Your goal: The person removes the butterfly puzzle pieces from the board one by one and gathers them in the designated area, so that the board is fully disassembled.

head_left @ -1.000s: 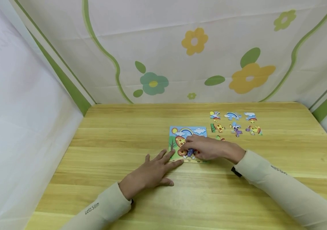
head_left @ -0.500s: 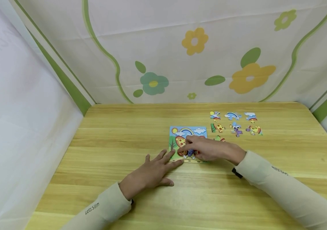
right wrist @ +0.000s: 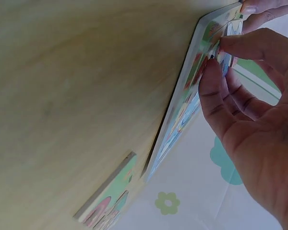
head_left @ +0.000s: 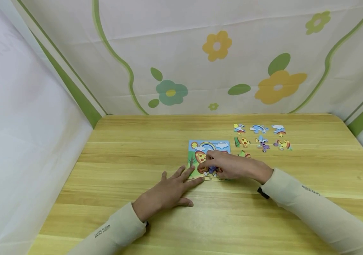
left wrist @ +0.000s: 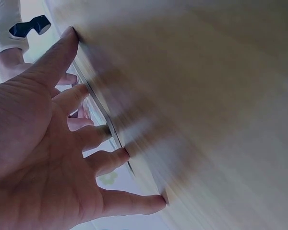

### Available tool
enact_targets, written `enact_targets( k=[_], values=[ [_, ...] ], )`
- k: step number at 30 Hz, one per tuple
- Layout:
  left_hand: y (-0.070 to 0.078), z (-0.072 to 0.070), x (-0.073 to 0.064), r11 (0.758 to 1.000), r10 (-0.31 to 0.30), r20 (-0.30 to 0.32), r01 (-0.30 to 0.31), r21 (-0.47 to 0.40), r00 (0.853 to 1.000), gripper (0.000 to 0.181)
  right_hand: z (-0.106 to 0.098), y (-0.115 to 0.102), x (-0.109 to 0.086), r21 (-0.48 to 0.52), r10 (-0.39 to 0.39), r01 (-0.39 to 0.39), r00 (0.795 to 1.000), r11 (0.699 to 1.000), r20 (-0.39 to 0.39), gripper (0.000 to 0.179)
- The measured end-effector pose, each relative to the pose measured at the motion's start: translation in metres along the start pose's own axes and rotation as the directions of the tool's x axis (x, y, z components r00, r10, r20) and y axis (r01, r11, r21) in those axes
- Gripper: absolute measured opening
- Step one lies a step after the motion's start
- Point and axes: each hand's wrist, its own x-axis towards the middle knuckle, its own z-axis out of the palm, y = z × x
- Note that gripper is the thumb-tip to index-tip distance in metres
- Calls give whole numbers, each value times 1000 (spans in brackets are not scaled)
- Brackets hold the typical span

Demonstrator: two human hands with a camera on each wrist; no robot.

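Note:
In the head view a flat picture puzzle board (head_left: 222, 145), printed with a sun, a rainbow and a butterfly, lies on the table. My right hand (head_left: 232, 165) is over its lower middle. Thumb and fingers pinch a small puzzle piece (head_left: 212, 171), partly covered by them; the right wrist view shows this puzzle piece (right wrist: 225, 62) against the board's face. My left hand (head_left: 170, 189) lies palm down with fingers spread, and its front fingertips touch the board's lower left part. In the left wrist view the left hand (left wrist: 62, 143) has straight fingers along the board's edge.
Right of the board several loose puzzle pieces lie in rows, among them a rainbow piece (head_left: 259, 129) and a purple one (head_left: 263, 144). One green and red piece (head_left: 243, 154) is half hidden behind the right hand. A flower-printed cloth (head_left: 191, 60) rises behind the table (head_left: 130, 148).
The right fingers have shifted slightly left on the board, and the pinched piece has turned a little. My left hand stays where it was.

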Motion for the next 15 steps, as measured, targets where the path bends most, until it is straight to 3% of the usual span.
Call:
enact_targets(
  k=[15],
  values=[
    [0, 0, -1, 1000, 2, 1, -2, -19, 1000, 75, -6, 2, -8, 41, 50, -48, 997, 998, -55, 61]
  ],
)
